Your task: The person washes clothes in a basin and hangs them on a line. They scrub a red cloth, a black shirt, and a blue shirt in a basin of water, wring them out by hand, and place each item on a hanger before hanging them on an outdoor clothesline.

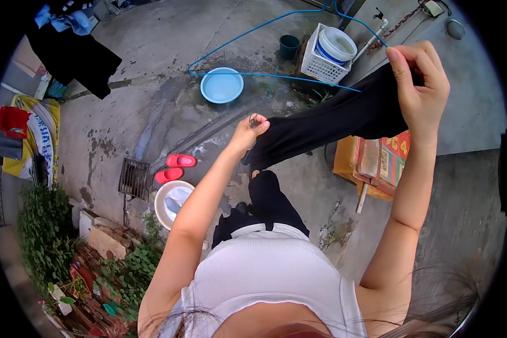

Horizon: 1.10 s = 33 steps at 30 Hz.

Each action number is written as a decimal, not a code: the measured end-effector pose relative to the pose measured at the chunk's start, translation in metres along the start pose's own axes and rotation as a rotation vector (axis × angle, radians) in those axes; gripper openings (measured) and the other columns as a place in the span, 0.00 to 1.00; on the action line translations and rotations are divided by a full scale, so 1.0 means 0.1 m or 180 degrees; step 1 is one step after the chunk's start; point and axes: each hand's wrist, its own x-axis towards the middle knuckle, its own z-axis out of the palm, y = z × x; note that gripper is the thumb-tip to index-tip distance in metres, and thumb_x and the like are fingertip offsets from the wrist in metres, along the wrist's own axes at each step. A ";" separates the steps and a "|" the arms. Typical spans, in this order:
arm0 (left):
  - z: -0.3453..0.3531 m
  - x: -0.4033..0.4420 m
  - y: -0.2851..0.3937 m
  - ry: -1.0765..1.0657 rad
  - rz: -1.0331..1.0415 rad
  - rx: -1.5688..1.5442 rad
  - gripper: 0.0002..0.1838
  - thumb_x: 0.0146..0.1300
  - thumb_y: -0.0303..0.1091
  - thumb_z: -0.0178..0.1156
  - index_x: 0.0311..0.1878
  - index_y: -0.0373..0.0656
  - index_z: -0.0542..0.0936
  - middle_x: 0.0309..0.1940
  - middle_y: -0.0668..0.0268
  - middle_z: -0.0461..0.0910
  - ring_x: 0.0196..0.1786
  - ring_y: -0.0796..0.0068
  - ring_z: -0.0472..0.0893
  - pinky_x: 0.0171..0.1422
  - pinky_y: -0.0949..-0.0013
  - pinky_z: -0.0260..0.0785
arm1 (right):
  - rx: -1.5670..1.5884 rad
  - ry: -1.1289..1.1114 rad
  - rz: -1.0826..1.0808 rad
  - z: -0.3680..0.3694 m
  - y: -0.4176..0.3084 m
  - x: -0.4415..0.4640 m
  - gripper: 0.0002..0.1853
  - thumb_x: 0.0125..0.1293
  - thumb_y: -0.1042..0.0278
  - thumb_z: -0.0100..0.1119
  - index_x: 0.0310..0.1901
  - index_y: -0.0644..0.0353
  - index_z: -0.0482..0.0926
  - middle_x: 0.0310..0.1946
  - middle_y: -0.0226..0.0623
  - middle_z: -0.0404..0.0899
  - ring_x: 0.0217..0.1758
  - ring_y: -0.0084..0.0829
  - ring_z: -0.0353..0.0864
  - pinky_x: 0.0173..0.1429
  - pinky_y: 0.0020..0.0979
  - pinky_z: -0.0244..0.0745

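Note:
A long black garment (332, 121) stretches between my two hands; whether it is trousers or a top I cannot tell. My left hand (250, 134) pinches its lower left end at about waist height. My right hand (422, 84), raised higher and closer to the camera, is closed on the other end, thumb against fingers. A thin blue clothes hanger (253, 25), its top cut off by the frame edge, reaches to my right hand. Its lower bar runs in front of the basin and meets the black cloth. The hanger's right corner is hidden by the hand and garment.
On the concrete stand a light blue basin (222, 85), a dark bucket (289, 47) and a white crate (322, 69). Red slippers (174, 168) and a white basin (162, 204) lie left of my feet. A cardboard box (377, 163) is at right; dark clothes (73, 53) hang upper left.

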 end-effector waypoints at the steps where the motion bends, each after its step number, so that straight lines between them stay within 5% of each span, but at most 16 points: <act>1: -0.15 0.22 0.05 0.0065 -0.0034 -0.0091 0.04 0.64 0.34 0.61 0.37 0.47 0.77 0.33 0.78 0.73 0.40 0.86 0.70 0.49 0.78 0.60 | 0.0032 0.0033 -0.0096 0.11 0.18 0.07 0.06 0.63 0.75 0.62 0.31 0.69 0.77 0.26 0.27 0.70 0.27 0.15 0.66 0.31 0.16 0.60; 9: -0.83 1.75 0.92 0.0688 -0.0012 -0.0513 0.06 0.68 0.36 0.55 0.41 0.46 0.72 0.35 0.75 0.74 0.37 0.84 0.74 0.45 0.74 0.67 | 0.0079 0.0158 0.0326 0.91 1.74 0.58 0.04 0.59 0.76 0.64 0.31 0.67 0.79 0.25 0.29 0.72 0.27 0.18 0.71 0.34 0.18 0.66; 17: -1.12 3.29 1.59 0.0855 0.1824 -0.0252 0.09 0.65 0.31 0.61 0.46 0.44 0.73 0.36 0.76 0.72 0.37 0.86 0.68 0.43 0.80 0.61 | 0.0285 -0.0225 0.0586 1.45 3.06 1.22 0.04 0.60 0.77 0.62 0.31 0.67 0.78 0.25 0.30 0.70 0.28 0.19 0.68 0.33 0.19 0.63; 22: -1.40 4.25 1.77 0.0881 0.2205 -0.0540 0.10 0.66 0.35 0.59 0.45 0.46 0.70 0.39 0.68 0.73 0.46 0.72 0.74 0.52 0.69 0.67 | -0.0017 -0.0169 0.0664 2.07 3.82 1.59 0.03 0.61 0.77 0.62 0.32 0.66 0.78 0.26 0.30 0.70 0.28 0.19 0.68 0.35 0.19 0.62; 25: -1.58 4.88 1.85 0.1071 0.2446 -0.0823 0.10 0.64 0.34 0.61 0.42 0.43 0.71 0.39 0.67 0.75 0.42 0.76 0.74 0.49 0.73 0.67 | 0.0127 -0.0001 0.0853 2.44 4.31 1.83 0.03 0.63 0.76 0.60 0.33 0.66 0.78 0.27 0.27 0.70 0.30 0.18 0.67 0.35 0.18 0.61; 33: -1.98 6.40 2.24 0.1257 0.2796 -0.0073 0.10 0.65 0.34 0.59 0.43 0.44 0.69 0.39 0.65 0.69 0.45 0.68 0.72 0.49 0.60 0.73 | 0.0300 -0.0841 0.0857 3.41 5.32 2.85 0.02 0.60 0.82 0.56 0.30 0.68 0.75 0.27 0.34 0.69 0.31 0.24 0.65 0.35 0.22 0.59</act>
